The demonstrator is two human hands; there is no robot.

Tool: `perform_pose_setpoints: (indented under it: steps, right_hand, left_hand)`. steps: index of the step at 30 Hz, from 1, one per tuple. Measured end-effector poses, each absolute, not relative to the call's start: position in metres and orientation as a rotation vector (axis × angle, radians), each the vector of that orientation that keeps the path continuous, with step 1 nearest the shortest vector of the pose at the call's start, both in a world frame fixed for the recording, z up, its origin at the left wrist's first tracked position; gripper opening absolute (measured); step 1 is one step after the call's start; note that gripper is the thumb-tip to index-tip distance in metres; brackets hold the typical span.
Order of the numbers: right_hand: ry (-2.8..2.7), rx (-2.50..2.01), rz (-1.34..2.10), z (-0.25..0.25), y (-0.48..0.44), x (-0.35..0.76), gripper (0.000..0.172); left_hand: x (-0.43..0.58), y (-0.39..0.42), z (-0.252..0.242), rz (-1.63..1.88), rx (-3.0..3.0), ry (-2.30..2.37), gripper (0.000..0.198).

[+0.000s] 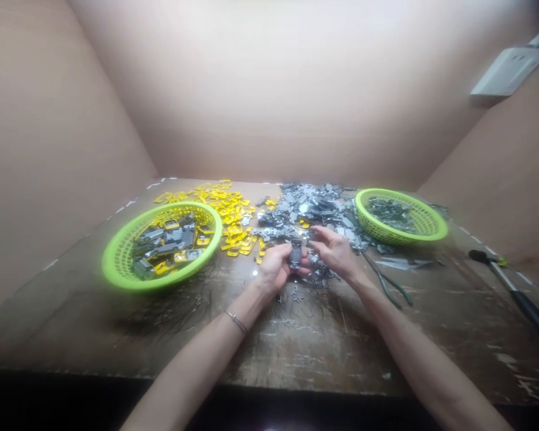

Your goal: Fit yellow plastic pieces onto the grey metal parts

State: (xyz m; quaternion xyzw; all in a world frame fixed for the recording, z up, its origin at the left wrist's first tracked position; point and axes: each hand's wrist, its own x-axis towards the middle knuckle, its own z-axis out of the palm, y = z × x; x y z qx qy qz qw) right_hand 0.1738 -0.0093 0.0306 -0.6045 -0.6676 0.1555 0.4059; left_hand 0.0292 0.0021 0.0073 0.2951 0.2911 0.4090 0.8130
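My left hand is closed around a small grey plastic part, flat and roughly rectangular, with the thumb on its near side. Just right of that part is my right hand, its thumb and forefinger curved and apart; nothing that I can make out lies between them. Beyond both hands spreads a heap of grey plastic parts. Left of it lies a pile of yellow frame-shaped plastic pieces. Tiny grey bits are scattered on the worn table below my hands.
A green basket at left holds grey and yellow pieces. Another green basket at right contains small dark grey parts. Green-handled pliers and a black-handled tool lie to the right. Board walls enclose the table.
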Motion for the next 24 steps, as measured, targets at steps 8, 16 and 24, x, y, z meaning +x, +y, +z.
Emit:
perform_pose_setpoints:
  steps: [8, 16, 24]
  right_hand:
    - [-1.650, -1.552, 0.679, 0.030, -0.020, 0.170, 0.025]
    - [-1.601, -1.424, 0.892, 0.031, -0.019, 0.174, 0.024]
    - [-1.048, -1.335, 1.247, 0.018, -0.013, 0.171, 0.017]
  left_hand:
    - [0.031, 0.002, 0.003, 0.868, 0.652, 0.592, 0.012]
    - [0.030, 0.000, 0.006, 0.840, 0.790, 0.718, 0.022]
    - [0.029, -0.002, 0.018, 0.978, 0.877, 0.655, 0.041]
